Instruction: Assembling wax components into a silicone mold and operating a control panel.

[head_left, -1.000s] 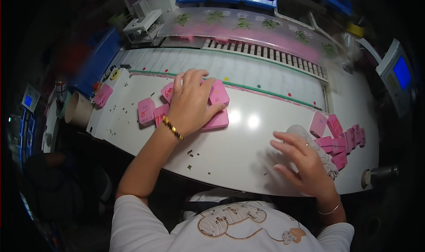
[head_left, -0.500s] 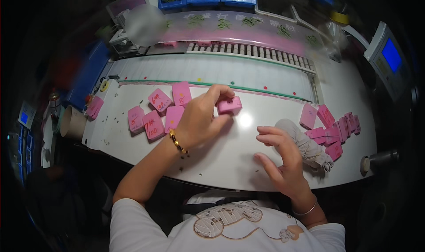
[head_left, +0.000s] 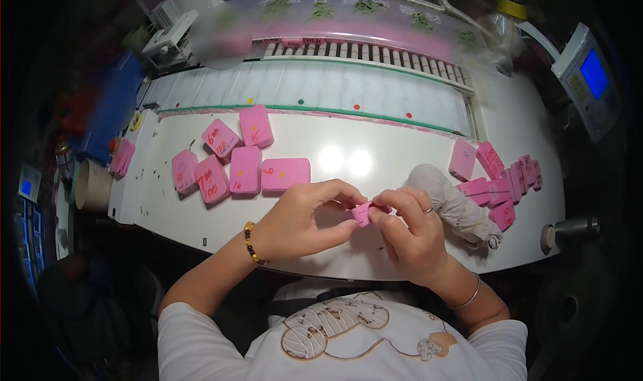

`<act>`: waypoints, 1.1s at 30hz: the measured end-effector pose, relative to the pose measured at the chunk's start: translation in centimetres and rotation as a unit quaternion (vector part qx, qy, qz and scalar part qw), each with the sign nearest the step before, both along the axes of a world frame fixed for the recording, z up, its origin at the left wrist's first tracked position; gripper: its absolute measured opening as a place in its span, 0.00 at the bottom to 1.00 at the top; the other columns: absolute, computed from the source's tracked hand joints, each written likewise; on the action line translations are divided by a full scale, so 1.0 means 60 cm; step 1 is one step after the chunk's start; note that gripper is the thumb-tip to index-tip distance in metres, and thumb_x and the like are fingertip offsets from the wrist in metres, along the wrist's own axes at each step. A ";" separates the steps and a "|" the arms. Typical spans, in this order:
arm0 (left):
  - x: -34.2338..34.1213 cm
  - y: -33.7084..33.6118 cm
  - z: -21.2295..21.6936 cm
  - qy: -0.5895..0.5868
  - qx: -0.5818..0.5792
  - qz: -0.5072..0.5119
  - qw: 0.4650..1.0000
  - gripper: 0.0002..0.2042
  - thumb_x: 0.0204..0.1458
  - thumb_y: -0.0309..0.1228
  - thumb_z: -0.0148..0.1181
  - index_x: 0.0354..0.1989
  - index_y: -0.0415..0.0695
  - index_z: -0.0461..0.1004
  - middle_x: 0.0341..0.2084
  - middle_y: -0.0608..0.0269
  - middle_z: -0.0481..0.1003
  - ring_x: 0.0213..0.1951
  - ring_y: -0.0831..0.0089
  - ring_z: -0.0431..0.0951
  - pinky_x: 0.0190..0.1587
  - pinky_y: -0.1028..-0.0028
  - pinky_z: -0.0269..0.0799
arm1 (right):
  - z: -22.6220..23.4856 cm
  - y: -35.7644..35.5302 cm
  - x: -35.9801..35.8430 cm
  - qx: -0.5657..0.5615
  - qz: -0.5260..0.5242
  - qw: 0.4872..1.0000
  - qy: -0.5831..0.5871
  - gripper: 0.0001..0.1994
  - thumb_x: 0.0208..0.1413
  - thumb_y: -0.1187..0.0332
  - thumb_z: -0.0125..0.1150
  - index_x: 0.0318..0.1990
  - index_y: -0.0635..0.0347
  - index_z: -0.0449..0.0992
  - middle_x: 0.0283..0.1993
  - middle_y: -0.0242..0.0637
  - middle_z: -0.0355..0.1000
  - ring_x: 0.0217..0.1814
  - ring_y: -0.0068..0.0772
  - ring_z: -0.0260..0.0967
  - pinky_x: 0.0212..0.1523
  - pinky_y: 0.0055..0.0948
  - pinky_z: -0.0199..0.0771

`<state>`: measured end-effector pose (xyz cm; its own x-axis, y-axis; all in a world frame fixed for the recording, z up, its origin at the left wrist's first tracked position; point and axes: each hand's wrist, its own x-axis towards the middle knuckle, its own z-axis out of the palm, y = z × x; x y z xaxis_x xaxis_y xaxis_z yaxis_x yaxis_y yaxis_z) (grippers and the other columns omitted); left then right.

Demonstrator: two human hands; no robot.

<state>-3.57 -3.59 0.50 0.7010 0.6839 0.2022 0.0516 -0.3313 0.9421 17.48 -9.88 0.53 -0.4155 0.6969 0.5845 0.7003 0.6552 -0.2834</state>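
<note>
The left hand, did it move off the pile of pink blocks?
Yes. The left hand left the pink blocks and came toward the table's near edge, meeting the right hand.

Both hands meet low at the desk's (head_left: 402, 140) front edge, left hand (head_left: 301, 223) and right hand (head_left: 408, 237) pinching one pink block (head_left: 362, 213). Open white surface lies straight ahead of them. To the left, a cluster of pink blocks (head_left: 234, 160) crowds the way; to the right, a white cloth bundle (head_left: 455, 203) sits just beside the right hand, with a pile of pink blocks (head_left: 502, 180) beyond it.
</note>
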 end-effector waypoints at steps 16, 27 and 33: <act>0.018 0.003 -0.042 0.013 -0.018 0.064 0.998 0.05 0.56 0.19 0.44 0.36 0.40 0.67 0.32 0.65 0.69 0.36 0.78 0.70 0.42 0.75 0.69 | -0.018 -0.010 0.008 0.025 0.036 0.998 0.037 0.08 0.37 0.76 0.63 0.26 0.63 0.70 0.34 0.39 0.69 0.31 0.36 0.69 0.28 0.30 0.72; 0.013 0.012 -0.029 -0.001 -0.201 0.008 0.980 0.11 0.58 0.26 0.60 0.44 0.42 0.63 0.40 0.67 0.66 0.43 0.79 0.69 0.48 0.75 0.70 | -0.033 -0.022 0.015 0.050 0.059 0.996 0.051 0.09 0.34 0.77 0.64 0.24 0.64 0.69 0.33 0.39 0.68 0.30 0.37 0.68 0.27 0.29 0.72; 0.017 -0.005 -0.036 -0.057 -0.278 0.084 0.955 0.05 0.60 0.23 0.54 0.42 0.39 0.66 0.38 0.66 0.68 0.45 0.80 0.71 0.46 0.75 0.75 | -0.021 -0.032 0.024 -0.030 -0.015 0.995 0.099 0.19 0.41 0.65 0.76 0.30 0.63 0.68 0.37 0.43 0.66 0.30 0.37 0.66 0.24 0.30 0.68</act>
<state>-2.52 -3.89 -1.68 0.5673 0.8086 -0.1564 -0.0536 0.2258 0.9727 18.89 -11.81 -0.71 -0.2754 0.7437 0.6092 0.6454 0.6127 -0.4562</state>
